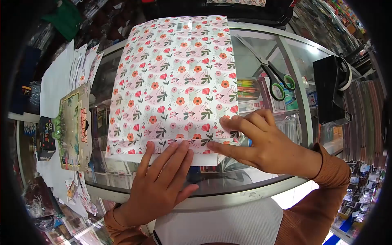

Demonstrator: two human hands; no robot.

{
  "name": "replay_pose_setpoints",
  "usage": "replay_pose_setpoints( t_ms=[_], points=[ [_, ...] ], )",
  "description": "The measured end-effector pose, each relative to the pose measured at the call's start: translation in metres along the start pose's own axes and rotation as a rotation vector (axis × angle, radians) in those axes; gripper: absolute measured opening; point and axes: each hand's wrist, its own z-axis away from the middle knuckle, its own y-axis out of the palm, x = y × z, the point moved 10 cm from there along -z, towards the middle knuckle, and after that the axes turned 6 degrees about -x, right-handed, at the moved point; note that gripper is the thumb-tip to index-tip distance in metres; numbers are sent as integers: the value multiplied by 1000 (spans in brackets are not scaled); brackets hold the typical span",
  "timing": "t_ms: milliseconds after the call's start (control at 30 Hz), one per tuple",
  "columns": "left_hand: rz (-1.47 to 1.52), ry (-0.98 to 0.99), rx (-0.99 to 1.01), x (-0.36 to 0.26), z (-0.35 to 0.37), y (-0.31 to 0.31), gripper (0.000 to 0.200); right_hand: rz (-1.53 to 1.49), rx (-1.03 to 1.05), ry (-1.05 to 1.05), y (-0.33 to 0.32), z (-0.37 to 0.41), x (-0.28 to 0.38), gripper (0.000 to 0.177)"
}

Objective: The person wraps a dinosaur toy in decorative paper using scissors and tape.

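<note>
A sheet of floral wrapping paper (175, 81), white with red, orange and pink flowers, lies on the glass counter top. Along its near edge runs a folded strip, with a white edge (200, 160) showing below it. My left hand (165, 179) rests on this near edge, fingers stretched out and flat. At the near right corner my right hand (257, 141) touches the paper, its thumb and index finger spread apart on the surface. To the right, scissors (271, 73) with black and green handles lie on the glass.
A black tape dispenser (330, 90) stands at the right. On the left are a boxed toy labelled FANCY (73, 126), a small black box (47, 139) and white paper sheets (57, 77). The counter's metal frame (245, 192) runs along the near side.
</note>
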Motion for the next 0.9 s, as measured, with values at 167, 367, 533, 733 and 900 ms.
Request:
replay_pose_setpoints(
  t_ms=[167,367,533,733,900],
  points=[
    [19,-2,21,1,0,3,64,-11,6,11,0,-1,-2,45],
    [73,-28,38,4,-3,4,68,16,-9,-2,1,-1,-4,42],
    [59,-31,59,4,-3,5,69,7,-29,-21,0,-1,-4,42],
    [90,-32,-2,5,-1,4,69,140,27,-30,2,-7,3,47],
    [93,-33,-26,5,-1,1,68,166,-13,-10,8,-10,7,52]
  ],
)
